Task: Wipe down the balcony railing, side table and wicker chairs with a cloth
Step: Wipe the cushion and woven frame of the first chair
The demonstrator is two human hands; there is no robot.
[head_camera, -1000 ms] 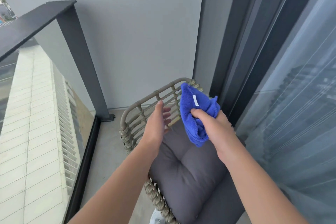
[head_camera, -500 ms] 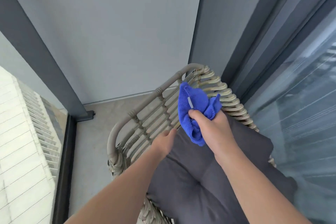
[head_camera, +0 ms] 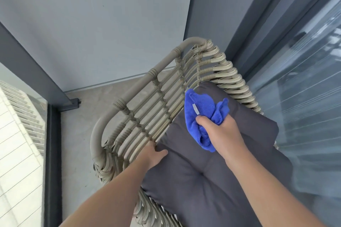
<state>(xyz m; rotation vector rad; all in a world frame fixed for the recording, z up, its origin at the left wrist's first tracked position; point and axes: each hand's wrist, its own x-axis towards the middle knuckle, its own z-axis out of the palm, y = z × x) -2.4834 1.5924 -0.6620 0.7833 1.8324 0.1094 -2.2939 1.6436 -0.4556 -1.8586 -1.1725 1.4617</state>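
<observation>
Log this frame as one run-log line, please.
stage: wicker chair | right hand grips blue cloth above cushion | left hand at cushion edge by slats | cloth not on wicker

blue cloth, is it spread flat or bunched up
Bunched up. The blue cloth is crumpled in the right hand, folds sticking out above and below the grip, held over the grey cushion.

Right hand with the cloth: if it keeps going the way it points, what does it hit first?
Most likely the slatted back of the wicker chair. The right hand holds the blue cloth above the grey cushion, aimed up-left at the slats. Depth is unclear; the cloth would touch first.
</observation>
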